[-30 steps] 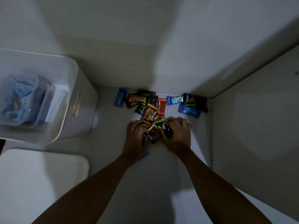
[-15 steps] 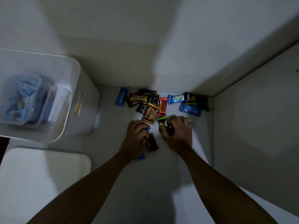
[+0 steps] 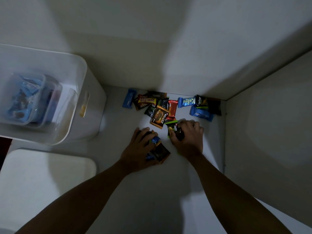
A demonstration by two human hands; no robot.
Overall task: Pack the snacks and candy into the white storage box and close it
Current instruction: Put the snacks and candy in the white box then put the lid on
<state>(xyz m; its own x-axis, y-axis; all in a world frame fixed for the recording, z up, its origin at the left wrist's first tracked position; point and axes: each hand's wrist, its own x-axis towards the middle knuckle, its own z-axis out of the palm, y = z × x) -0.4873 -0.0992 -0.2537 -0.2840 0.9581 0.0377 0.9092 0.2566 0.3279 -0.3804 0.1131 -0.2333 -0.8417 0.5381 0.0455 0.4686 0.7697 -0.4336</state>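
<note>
- Left hand [image 3: 141, 147] is clenched over a small bundle of packets: a dark orange-edged packet [image 3: 161, 153] sticks out by the thumb, long axis slanting toward the near right, with a blue wrapper [image 3: 155, 139] peeking above it.
- Right hand [image 3: 189, 139] grasps a black-and-green Nextar packet [image 3: 173, 130], its long axis running away from the person, lettering sideways.
- Loose snack pile [image 3: 168, 107] lies on the floor against the far wall, just beyond both hands; the orange Nextar packet [image 3: 159, 117] points toward the near left.
- White storage box [image 3: 79, 92] stands open at left, clear tubs [image 3: 28, 98] inside.
- Its white lid [image 3: 47, 173] lies flat nearer the person.
</note>
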